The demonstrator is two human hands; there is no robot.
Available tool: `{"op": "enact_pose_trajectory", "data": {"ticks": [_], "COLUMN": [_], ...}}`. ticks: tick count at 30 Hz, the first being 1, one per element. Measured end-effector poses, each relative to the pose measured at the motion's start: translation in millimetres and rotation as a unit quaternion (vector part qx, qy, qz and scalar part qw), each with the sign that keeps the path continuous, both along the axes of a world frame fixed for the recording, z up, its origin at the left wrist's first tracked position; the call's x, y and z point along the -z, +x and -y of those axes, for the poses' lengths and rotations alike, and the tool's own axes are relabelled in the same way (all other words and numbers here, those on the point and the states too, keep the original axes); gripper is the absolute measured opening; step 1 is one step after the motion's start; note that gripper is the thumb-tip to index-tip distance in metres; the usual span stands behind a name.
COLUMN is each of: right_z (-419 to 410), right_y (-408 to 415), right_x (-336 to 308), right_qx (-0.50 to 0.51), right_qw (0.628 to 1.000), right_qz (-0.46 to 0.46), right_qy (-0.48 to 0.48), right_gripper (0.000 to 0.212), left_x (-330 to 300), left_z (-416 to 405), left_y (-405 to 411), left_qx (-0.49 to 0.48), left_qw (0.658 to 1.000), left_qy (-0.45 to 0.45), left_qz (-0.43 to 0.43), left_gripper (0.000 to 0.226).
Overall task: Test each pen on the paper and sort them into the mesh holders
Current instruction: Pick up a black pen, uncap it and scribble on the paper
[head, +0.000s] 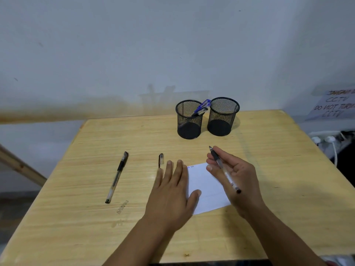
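A wooden table carries everything here. Near its far edge stand two black mesh holders, just beside each other: the left holder has pens leaning inside against its right rim, at least one with a blue cap, while the right holder shows only its dark bottom through the mesh. Toward the near edge lies a white paper, with a few small ink marks at its far left corner. The left hand is spread flat, palm down, fingers released and gripping nothing; its thumb lies on the left edge of the paper, and the rest of the hand rests on the table just to the left of the sheet. The right hand is raised over the right side of the paper and grasps an uncapped pen between thumb and fingers, tip pointing toward the far edge and the holders. A loose cap lies on the table just beyond the left fingertips. Farther toward the left edge, well apart from the hands, lies a capped black pen, set at a slant.
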State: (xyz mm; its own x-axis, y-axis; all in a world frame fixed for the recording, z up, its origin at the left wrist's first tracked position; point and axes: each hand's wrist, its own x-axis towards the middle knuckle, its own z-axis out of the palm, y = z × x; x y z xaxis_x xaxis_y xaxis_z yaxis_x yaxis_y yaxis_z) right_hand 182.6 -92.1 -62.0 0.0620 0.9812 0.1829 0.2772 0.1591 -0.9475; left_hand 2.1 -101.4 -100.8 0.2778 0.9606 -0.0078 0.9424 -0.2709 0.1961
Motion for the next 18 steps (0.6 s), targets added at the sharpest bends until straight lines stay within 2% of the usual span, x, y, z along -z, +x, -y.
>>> {"op": "enact_pose_trajectory", "data": {"ticks": [3,5,13,18], "right_z": [-10,-19,-44,-56], "right_y": [-3,-5,-10,-10], "right_x": [1,3,16,27], "right_qx": [0.077,0.094,0.027,0.033], "right_qw": [0.996,0.994,0.999,0.998], "right_qz": [-0.037,-0.029,0.012,0.051], "right_qy": [-0.022,-0.039,-0.034,-0.029], "right_gripper": [0.032,0.019,0.010,0.006], "left_x": [0,0,0,-1], "left_z": [0,-1,0,0], "left_y": [0,0,2,1], "left_qx": [0.000,-0.003,-0.010,-0.009], "left_qw": [1.000,1.000,1.000,1.000], "left_qy": [-0.007,-0.007,-0.003,-0.002], "left_qz": [-0.025,-0.020,-0.008,-0.002], "left_gripper": [0.076,0.076,0.075,0.075]}}
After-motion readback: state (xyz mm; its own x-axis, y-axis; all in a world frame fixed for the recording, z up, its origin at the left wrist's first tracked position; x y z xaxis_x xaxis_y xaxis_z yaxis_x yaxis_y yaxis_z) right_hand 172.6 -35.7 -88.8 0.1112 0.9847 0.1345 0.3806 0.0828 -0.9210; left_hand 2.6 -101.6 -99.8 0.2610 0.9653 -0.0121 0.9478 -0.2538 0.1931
